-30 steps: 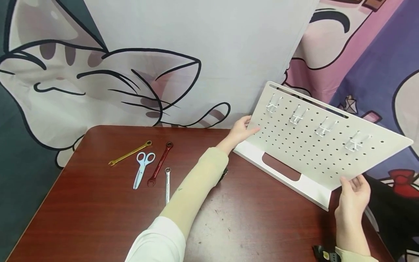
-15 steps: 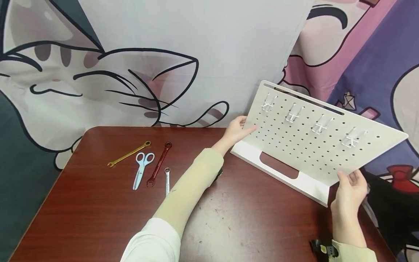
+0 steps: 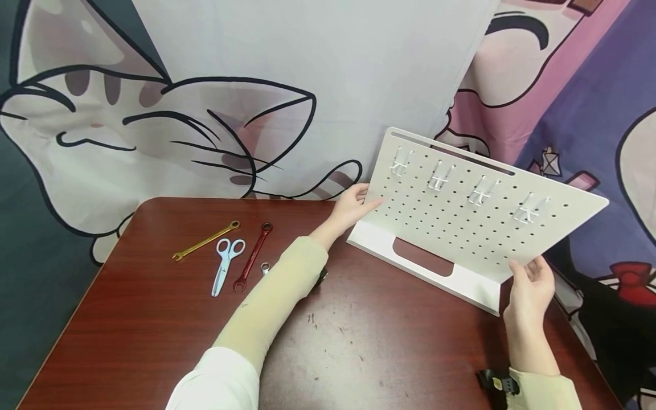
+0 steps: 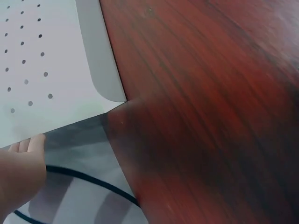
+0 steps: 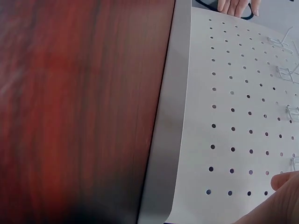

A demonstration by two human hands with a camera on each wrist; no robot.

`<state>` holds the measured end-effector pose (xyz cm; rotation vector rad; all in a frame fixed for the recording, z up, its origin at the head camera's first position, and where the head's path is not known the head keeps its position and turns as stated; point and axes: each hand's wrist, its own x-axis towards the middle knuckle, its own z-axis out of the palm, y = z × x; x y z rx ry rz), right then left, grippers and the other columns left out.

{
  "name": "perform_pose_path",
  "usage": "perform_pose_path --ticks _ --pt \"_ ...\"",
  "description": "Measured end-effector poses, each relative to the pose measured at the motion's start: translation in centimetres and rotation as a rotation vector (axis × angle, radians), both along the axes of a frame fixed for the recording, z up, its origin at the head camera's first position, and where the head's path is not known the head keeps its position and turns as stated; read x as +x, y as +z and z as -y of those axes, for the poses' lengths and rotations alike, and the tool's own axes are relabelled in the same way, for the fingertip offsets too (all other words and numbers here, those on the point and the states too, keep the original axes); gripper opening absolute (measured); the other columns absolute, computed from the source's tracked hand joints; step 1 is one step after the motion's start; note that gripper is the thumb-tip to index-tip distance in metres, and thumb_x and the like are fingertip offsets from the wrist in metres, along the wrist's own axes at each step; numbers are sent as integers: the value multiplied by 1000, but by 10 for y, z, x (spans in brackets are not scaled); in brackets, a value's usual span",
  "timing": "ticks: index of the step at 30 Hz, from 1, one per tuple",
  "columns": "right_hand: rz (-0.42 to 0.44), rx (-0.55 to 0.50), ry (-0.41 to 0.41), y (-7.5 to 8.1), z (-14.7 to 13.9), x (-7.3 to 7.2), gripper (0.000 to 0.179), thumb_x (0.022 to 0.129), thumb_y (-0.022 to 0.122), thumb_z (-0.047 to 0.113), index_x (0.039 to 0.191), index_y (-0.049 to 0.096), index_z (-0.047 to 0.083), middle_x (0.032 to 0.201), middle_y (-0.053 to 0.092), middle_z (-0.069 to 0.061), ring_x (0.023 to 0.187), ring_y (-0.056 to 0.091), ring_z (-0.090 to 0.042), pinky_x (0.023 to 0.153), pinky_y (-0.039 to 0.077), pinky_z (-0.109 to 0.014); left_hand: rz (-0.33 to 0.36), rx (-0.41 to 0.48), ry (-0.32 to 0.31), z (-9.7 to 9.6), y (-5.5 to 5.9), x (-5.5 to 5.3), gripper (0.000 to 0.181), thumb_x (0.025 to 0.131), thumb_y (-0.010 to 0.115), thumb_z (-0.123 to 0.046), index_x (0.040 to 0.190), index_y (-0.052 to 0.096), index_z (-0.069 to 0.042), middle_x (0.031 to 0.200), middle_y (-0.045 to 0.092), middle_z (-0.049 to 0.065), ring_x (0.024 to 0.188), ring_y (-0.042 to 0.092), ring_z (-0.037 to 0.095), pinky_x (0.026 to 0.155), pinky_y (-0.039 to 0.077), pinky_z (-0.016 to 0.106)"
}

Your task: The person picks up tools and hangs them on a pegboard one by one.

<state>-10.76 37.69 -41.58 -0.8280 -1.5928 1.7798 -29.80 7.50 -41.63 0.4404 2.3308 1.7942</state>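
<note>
A white pegboard stand (image 3: 463, 228) leans back on the table at the right. Several clear hooks (image 3: 439, 176) sit in a row across its upper part. My left hand (image 3: 349, 209) grips the board's left edge, thumb on the front face and fingers behind it. At the lower right edge, my right hand (image 3: 530, 290) pinches the board, its thumb on the front. In the right wrist view, part of the right thumb (image 5: 282, 181) touches the perforated face. The left wrist view shows the left hand (image 4: 23, 170) at the board's side edge.
On the table's left lie a yellow wrench (image 3: 205, 241), light-blue scissors (image 3: 225, 265) and a red wrench (image 3: 253, 259). A silver wrench (image 3: 265, 267) is mostly hidden under the left sleeve (image 3: 277, 296). A printed cloth (image 3: 359, 85) hangs behind the brown table (image 3: 128, 319).
The pegboard stand has shifted left across the table, both hands moving along with it. The left sleeve now covers most of the silver wrench.
</note>
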Motion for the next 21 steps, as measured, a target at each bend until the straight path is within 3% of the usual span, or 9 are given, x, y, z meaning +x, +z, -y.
perform_pose_path --ticks 9,13,21 --pt "29 46 60 -1 13 -13 60 106 53 4 164 37 6 157 51 -8 150 46 -21 126 36 -24 56 33 12 31 -2 1 60 102 73 -28 153 52 -5 154 59 16 146 55 30 122 46 38" --pt "18 45 97 -2 21 -20 60 106 53 3 164 36 5 157 50 -9 149 47 -20 125 37 -24 72 44 24 45 -1 2 60 102 72 -29 154 52 -7 155 59 14 146 55 29 122 46 39" --pt "76 102 170 1 35 -32 62 106 53 5 165 34 6 167 41 -19 149 47 -19 130 34 -30 69 62 19 75 -1 6 61 103 71 -25 156 50 -4 156 57 17 147 53 31 123 45 41"
